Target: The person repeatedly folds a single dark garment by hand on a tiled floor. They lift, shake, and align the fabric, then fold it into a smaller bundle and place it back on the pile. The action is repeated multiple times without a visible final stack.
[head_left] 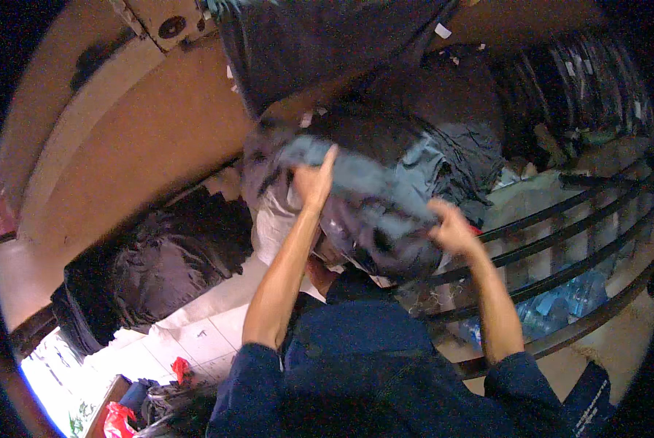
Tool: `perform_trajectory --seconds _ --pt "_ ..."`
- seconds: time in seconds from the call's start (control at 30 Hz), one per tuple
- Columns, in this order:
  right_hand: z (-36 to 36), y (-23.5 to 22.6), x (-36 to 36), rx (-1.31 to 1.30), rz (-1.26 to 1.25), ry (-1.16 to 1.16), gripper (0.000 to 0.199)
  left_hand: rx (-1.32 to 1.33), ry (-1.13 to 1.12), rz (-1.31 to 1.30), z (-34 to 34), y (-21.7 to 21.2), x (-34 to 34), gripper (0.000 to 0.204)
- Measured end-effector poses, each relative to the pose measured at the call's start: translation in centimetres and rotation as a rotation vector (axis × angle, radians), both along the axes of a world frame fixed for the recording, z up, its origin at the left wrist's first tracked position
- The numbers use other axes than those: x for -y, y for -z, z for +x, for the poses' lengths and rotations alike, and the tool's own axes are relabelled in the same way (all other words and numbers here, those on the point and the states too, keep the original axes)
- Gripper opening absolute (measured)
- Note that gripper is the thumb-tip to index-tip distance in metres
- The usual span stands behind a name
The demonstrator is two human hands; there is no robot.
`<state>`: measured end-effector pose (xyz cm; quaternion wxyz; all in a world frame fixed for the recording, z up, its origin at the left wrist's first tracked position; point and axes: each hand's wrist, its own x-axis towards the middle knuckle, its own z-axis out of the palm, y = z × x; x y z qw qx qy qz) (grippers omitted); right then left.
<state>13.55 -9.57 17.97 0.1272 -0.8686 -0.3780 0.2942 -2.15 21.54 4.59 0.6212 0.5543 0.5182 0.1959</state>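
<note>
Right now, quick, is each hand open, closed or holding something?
Left hand: closed, holding the grey-blue cloth.
Right hand: blurred, but looks closed on the same cloth, farther right.

Right of and below the right hand (454, 230), dark curved bars (597, 321) run across, with clear bluish bottles (571, 299) showing between them. Well below and left of the left hand (314, 182) are pale floor tiles (206, 339), a small red scrap (180, 367) and a red plastic bag (119, 421). Above and left of that hand spreads a broad brown surface (159, 131), near a boxy panel (152, 22) with a round dark opening.
</note>
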Motion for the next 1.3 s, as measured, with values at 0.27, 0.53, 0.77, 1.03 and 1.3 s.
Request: perform_trajectory --seconds 0.27,0.53,0.77,1.03,1.3 --pt "1.3 3.0 -6.9 0.668 0.460 0.327 0.038 -0.372 1.218 0.343 8.0 6.2 5.1 0.100" --pt "-5.6 18.2 -6.3 0.240 0.156 1.481 0.122 -0.370 0.189 0.280 3.2 17.2 6.6 0.087" --pt "7.7 14.9 10.5 -0.025 0.342 1.082 0.030 0.311 -0.145 -0.401 5.6 23.5 -1.9 0.094" --pt "-1.6 15.8 4.7 0.468 0.466 1.355 0.064 0.430 -0.383 -0.733 5.3 15.0 -3.8 0.041" --pt "-4.2 16.3 -5.1 -1.050 0.964 1.763 0.088 0.372 -0.450 -0.518 -5.0 -4.5 -0.7 0.032"
